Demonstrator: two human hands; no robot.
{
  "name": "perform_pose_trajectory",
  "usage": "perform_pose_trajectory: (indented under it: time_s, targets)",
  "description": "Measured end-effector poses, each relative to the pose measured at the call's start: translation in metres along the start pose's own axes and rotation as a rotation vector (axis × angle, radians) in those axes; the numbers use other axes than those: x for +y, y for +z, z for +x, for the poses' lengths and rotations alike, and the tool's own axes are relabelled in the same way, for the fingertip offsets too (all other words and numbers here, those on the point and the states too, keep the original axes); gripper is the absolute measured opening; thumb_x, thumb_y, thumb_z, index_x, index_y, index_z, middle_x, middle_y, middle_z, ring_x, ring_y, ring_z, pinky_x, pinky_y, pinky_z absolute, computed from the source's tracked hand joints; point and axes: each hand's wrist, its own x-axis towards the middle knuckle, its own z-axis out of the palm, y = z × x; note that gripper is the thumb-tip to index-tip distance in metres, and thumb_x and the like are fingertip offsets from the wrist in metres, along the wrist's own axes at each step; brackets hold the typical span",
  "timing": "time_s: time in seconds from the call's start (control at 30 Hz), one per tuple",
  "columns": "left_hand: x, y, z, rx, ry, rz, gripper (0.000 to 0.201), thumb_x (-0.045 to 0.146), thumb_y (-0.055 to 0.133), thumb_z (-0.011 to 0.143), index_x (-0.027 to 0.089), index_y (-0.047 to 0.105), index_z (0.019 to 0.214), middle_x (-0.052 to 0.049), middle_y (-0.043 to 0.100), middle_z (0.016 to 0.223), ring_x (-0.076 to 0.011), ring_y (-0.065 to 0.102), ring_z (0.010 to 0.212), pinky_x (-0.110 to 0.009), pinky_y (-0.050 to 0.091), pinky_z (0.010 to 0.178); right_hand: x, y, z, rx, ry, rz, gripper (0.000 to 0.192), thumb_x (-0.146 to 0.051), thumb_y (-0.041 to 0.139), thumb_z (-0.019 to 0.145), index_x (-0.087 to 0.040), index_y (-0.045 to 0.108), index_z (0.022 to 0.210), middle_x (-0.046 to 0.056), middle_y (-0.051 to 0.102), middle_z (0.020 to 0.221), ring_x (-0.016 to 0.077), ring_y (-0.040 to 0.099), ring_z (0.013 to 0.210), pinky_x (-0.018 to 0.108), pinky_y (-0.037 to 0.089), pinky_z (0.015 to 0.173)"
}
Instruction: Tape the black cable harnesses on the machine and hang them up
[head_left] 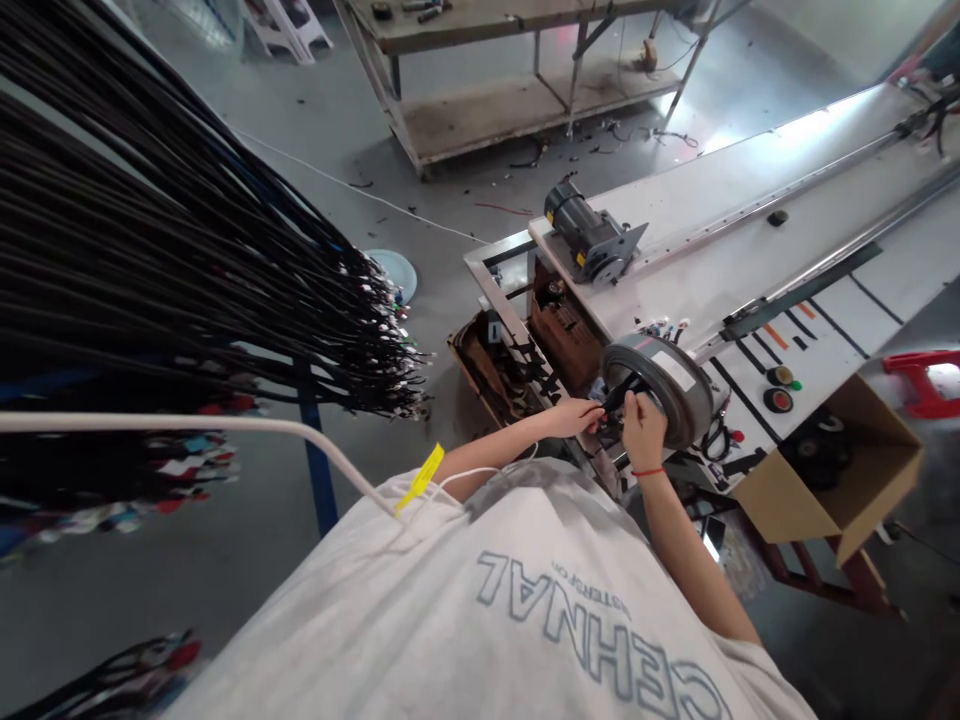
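Note:
My left hand [576, 417] is closed, its fingers pinching one end of a black strip [619, 393] that could be tape or wrapped cable. Close beside it, my right hand [643, 432] has its fingers closed on the same strip, higher up; a red string circles that wrist. Both hands are in front of a dark grey round drum-like device [679, 405] with a white label, at the near end of the long white workbench [701, 255]. The strip's far end is hidden against the drum. Small connectors [664, 330] lie just behind the drum.
A motor [581, 230] sits on the bench corner, left of a metal rail. Tape rolls [778, 400] and short strips lie to the right, above an open cardboard box [862, 470]. Black cable bundles [187, 230] hang at left. A metal table [480, 110] stands behind.

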Motion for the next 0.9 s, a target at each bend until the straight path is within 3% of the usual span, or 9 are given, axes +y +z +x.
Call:
perform_pose_trajectory:
  time_s: [0.1, 0.2, 0.33, 0.47, 0.6, 0.67, 0.73, 0.8, 0.9]
  targets:
    - [-0.001, 0.005, 0.004, -0.038, 0.008, 0.05, 0.035, 0.026, 0.032, 0.098, 0.013, 0.061, 0.081, -0.002, 0.062, 0.07, -0.011, 0.053, 0.064, -0.021, 0.043, 0.07, -0.006, -0.005, 0.007, -0.18, -0.145, 0.033, 0.038, -0.043, 0.032, 0.097, -0.02, 0.057, 0.08, 0.005, 0.062, 0.079, 0.0175, 0.055, 0.074, 0.029, 0.042, 0.072]
    - [0.004, 0.009, 0.005, -0.029, -0.014, 0.134, 0.03, 0.027, 0.039, 0.096, 0.012, 0.063, 0.088, -0.004, 0.066, 0.075, -0.0133, 0.057, 0.068, -0.023, 0.045, 0.072, 0.002, -0.011, 0.012, -0.281, -0.274, -0.1, 0.039, -0.034, 0.028, 0.098, -0.019, 0.064, 0.091, 0.009, 0.066, 0.095, 0.0206, 0.056, 0.097, 0.034, 0.039, 0.09]
    - [0.012, 0.017, -0.005, 0.123, -0.032, 0.358, 0.029, 0.033, 0.048, 0.091, 0.011, 0.065, 0.1, -0.013, 0.07, 0.09, -0.0218, 0.064, 0.081, -0.03, 0.047, 0.078, 0.012, -0.005, 0.021, -0.368, -0.349, -0.403, 0.045, -0.034, 0.031, 0.099, -0.019, 0.065, 0.073, 0.009, 0.067, 0.085, 0.0214, 0.054, 0.101, 0.034, 0.033, 0.097]
    - [0.016, 0.026, -0.013, 0.171, -0.134, 0.481, 0.036, 0.036, 0.045, 0.092, 0.01, 0.06, 0.112, -0.016, 0.069, 0.095, -0.0261, 0.066, 0.086, -0.035, 0.05, 0.078, -0.002, 0.002, 0.029, -0.478, -0.378, -0.502, 0.044, -0.033, 0.037, 0.098, -0.018, 0.062, 0.065, 0.01, 0.065, 0.076, 0.0224, 0.055, 0.092, 0.037, 0.035, 0.093]
    - [0.02, 0.035, 0.015, 0.4, -0.042, 0.67, 0.04, 0.03, 0.044, 0.092, 0.01, 0.052, 0.126, -0.018, 0.06, 0.123, -0.0267, 0.056, 0.117, -0.04, 0.043, 0.099, -0.022, -0.036, 0.013, -0.28, -0.562, -0.135, 0.024, -0.025, 0.044, 0.095, -0.019, 0.064, 0.085, 0.009, 0.065, 0.094, 0.0219, 0.056, 0.097, 0.037, 0.041, 0.09]
    - [0.023, 0.039, 0.044, 0.396, -0.017, 0.765, 0.038, 0.031, 0.047, 0.09, 0.008, 0.058, 0.118, -0.019, 0.061, 0.121, -0.0287, 0.055, 0.118, -0.042, 0.042, 0.101, -0.019, -0.066, 0.001, -0.078, -0.58, 0.079, 0.019, -0.024, 0.045, 0.094, -0.021, 0.064, 0.092, 0.008, 0.064, 0.102, 0.0215, 0.056, 0.1, 0.038, 0.042, 0.092]
    - [0.026, 0.042, 0.072, 0.322, -0.077, 0.81, 0.033, 0.03, 0.047, 0.09, 0.007, 0.066, 0.103, -0.019, 0.068, 0.103, -0.0293, 0.063, 0.104, -0.041, 0.048, 0.092, -0.002, -0.089, -0.005, 0.14, -0.429, 0.193, 0.018, -0.027, 0.046, 0.093, -0.022, 0.063, 0.094, 0.009, 0.063, 0.104, 0.0226, 0.056, 0.102, 0.041, 0.042, 0.093]
    - [0.026, 0.044, 0.092, 0.274, -0.127, 0.834, 0.03, 0.026, 0.048, 0.088, 0.006, 0.069, 0.092, -0.019, 0.07, 0.091, -0.0289, 0.066, 0.092, -0.04, 0.051, 0.085, 0.026, -0.099, 0.0, 0.296, -0.14, 0.271, 0.022, -0.037, 0.049, 0.091, -0.021, 0.063, 0.095, 0.01, 0.063, 0.101, 0.0246, 0.058, 0.1, 0.043, 0.044, 0.092]
    - [0.017, 0.046, 0.101, 0.311, -0.006, 0.873, 0.023, 0.02, 0.05, 0.085, 0.008, 0.07, 0.088, -0.016, 0.071, 0.089, -0.0284, 0.066, 0.093, -0.042, 0.051, 0.088, 0.07, -0.09, 0.028, 0.284, 0.355, 0.513, 0.044, -0.059, 0.046, 0.084, -0.02, 0.061, 0.097, 0.01, 0.065, 0.093, 0.0266, 0.062, 0.091, 0.042, 0.049, 0.083]
